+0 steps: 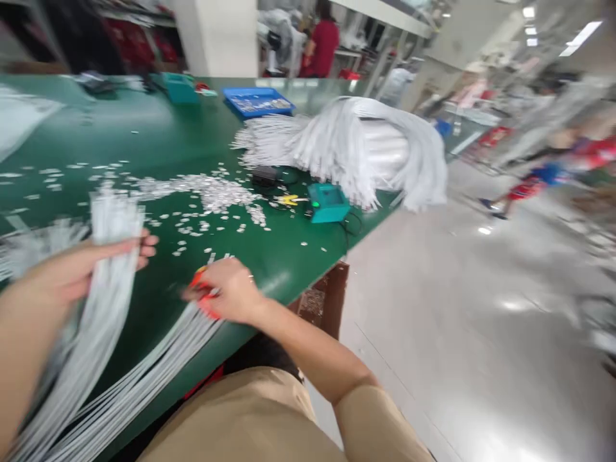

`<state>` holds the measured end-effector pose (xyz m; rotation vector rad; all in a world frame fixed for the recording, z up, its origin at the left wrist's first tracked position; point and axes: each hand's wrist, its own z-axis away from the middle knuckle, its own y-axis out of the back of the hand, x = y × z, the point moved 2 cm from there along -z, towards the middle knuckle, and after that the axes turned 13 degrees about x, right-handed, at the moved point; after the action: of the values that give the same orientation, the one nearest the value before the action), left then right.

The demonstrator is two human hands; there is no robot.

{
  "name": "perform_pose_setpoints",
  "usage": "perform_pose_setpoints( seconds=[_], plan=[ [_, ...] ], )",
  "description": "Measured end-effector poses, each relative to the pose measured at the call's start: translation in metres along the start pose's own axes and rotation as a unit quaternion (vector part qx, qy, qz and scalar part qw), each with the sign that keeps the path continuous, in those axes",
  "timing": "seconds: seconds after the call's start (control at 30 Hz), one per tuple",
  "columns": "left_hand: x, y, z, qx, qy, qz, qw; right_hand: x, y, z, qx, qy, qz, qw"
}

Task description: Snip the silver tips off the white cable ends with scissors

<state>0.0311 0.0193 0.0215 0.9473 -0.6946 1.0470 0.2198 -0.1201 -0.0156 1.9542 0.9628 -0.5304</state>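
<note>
White cords (113,256) in left hand (118,250), orange-handled tool (205,295) in right hand (231,289)

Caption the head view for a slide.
Left hand gripping white cords, right hand holding an orange tool, over a green table.

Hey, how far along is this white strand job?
Partway, I'd judge. Scattered white bits on the green table suggest some is done. In hand: the left hand grips a white bundle, the right hand holds an orange-handled tool at a second bundle. The big white heap may be what's left, though I can't tell whether it's already finished.
</note>
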Motion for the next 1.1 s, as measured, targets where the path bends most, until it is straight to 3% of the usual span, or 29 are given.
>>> perform_pose_setpoints(
  seconds=[0.03, 0.1, 0.17, 0.3, 0.47, 0.6, 0.9, 1.1],
  plan=[
    [0.001, -0.002, 0.001, -0.018, 0.026, 0.036, 0.999, 0.010, 0.008, -0.014, 0.061, -0.081, -0.040, 0.994],
    [0.003, -0.007, 0.001, -0.020, 0.041, 0.087, 0.995, 0.033, 0.019, -0.045, 0.160, -0.228, -0.157, 0.947],
    [0.004, -0.011, -0.003, -0.012, 0.031, 0.103, 0.994, 0.055, 0.018, -0.080, 0.189, -0.320, -0.261, 0.891],
    [0.001, -0.014, -0.012, -0.013, -0.009, 0.119, 0.993, 0.079, -0.006, -0.129, 0.149, -0.396, -0.381, 0.822],
    [-0.006, -0.017, -0.018, -0.020, -0.045, 0.099, 0.994, 0.076, -0.049, -0.134, 0.077, -0.426, -0.470, 0.769],
    [-0.011, -0.025, -0.024, -0.026, -0.050, 0.092, 0.994, 0.069, -0.059, -0.129, 0.011, -0.429, -0.480, 0.766],
    [-0.009, -0.030, -0.022, 0.001, -0.041, 0.105, 0.994, 0.057, -0.063, -0.120, -0.048, -0.408, -0.449, 0.794],
    [-0.008, -0.025, -0.021, 0.052, -0.065, 0.112, 0.990, 0.061, -0.061, -0.119, -0.022, -0.437, -0.466, 0.769]
  ],
)
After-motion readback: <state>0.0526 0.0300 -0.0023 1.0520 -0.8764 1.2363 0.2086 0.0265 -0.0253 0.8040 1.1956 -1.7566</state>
